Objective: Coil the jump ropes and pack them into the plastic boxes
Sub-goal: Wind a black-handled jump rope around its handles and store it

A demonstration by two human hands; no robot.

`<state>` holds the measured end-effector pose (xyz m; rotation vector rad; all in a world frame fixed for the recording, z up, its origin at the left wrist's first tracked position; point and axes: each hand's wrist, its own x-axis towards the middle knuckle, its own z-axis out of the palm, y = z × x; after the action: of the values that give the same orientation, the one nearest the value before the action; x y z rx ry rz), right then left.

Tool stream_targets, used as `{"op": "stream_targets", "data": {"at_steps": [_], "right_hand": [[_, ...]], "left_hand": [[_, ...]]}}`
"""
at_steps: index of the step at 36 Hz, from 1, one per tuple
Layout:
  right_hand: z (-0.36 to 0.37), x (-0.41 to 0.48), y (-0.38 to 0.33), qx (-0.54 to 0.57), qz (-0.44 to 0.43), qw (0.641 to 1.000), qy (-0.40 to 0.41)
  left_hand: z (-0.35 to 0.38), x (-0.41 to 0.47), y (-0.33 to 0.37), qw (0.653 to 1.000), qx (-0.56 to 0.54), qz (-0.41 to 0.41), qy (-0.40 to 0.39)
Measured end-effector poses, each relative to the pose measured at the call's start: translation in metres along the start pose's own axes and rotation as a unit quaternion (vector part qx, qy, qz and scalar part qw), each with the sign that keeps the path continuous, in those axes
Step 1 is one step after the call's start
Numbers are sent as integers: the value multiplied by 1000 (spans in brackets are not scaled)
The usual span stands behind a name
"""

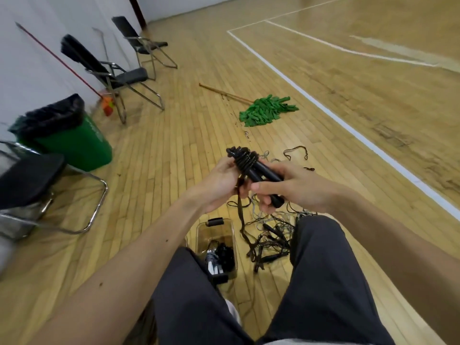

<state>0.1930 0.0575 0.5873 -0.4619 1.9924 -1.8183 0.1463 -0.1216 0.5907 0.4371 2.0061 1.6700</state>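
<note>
Black cord, wound tight round a pair of black handles: this was the jump rope (249, 165) the seated person held up above the knees. The right hand (291, 188) was curled round the lower ends of the handles, thumb laid across them. The left hand (221, 185) was closed on the wound part and on a loose tail of cord that hung from the bundle toward the floor. Neither hand was slack.

I judged this rope nearly coiled: several turns were on, but the tail was not yet tucked.

A clear plastic box (199, 235) stood on the wooden floor (161, 158) between the person's legs, with no lid on it. Inside lay a dark coiled rope (225, 253) and a pale bundle (211, 260) beside it, so some packing was done. The box looked to have room for more. Only this one box was in sight.

Just beside the box, by the right leg, lay a tangle of loose ropes (271, 237), black and grey cords crossed over one another. A few stray loops (296, 151) lay farther out. I could not count them. My reckoning was that most of the work was left.

Elsewhere there was a green mop (266, 110) flat on the boards, a green bin (74, 145) with a black liner, and folding chairs (124, 75) along the wall.
</note>
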Motion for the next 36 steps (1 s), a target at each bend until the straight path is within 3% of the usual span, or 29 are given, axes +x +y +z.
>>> {"op": "stream_targets", "data": {"at_steps": [11, 20, 23, 27, 31, 36], "right_hand": [[-13, -2, 20, 63, 17, 998, 24], [-42, -3, 27, 21, 9, 984, 178], [-46, -1, 32, 11, 24, 982, 189], [-45, 8, 37, 7, 51, 974, 221], [-43, 15, 49, -34, 76, 964, 251], [-37, 19, 49, -59, 94, 964, 240]], "left_hand": [[23, -7, 10, 989, 92, -97, 64], [24, 5, 5, 983, 123, -132, -19], [19, 5, 5, 978, 171, -116, -34], [21, 5, 8, 943, 325, -68, -33], [21, 2, 14, 873, 487, -19, -26], [8, 0, 25, 823, 568, 16, -27]]}}
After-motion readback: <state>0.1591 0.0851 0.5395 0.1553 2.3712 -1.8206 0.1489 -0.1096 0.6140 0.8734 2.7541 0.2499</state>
